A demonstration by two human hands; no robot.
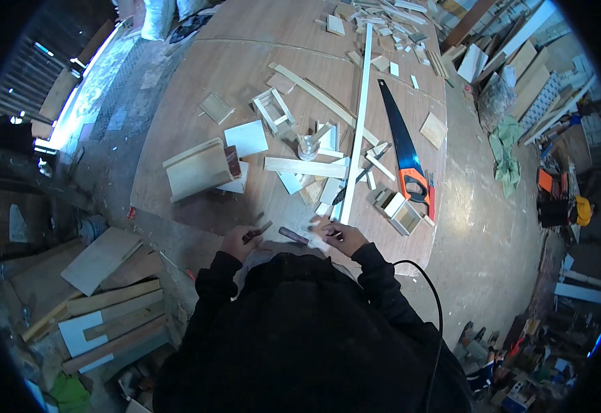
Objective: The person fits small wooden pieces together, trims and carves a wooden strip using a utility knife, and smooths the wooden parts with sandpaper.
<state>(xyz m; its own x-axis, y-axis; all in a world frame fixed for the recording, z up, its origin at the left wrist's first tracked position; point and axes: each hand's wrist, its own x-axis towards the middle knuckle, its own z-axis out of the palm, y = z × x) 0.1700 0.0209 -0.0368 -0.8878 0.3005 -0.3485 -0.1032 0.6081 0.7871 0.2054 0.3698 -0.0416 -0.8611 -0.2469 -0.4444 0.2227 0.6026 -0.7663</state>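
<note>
My left hand [236,239] is at the table's front edge, fingers closed on a small brown stick [262,228]. My right hand [345,239] has curled fingers on something small and dark that I cannot make out. Between my hands a short purple-brown bar [293,235] lies at the edge. Just beyond are a long pale strip [360,117], white and wooden offcuts [288,182], a small open wooden box [398,211] and a dark slim tool [340,195].
The wide table [197,76] also holds a handsaw [398,131], a wooden piece [194,172], a small frame [273,110], a clear cup [307,147] and scraps at the far end [383,27]. Boards lean right [529,82] and lie lower left [108,316]. A black cable [437,303] hangs at my right.
</note>
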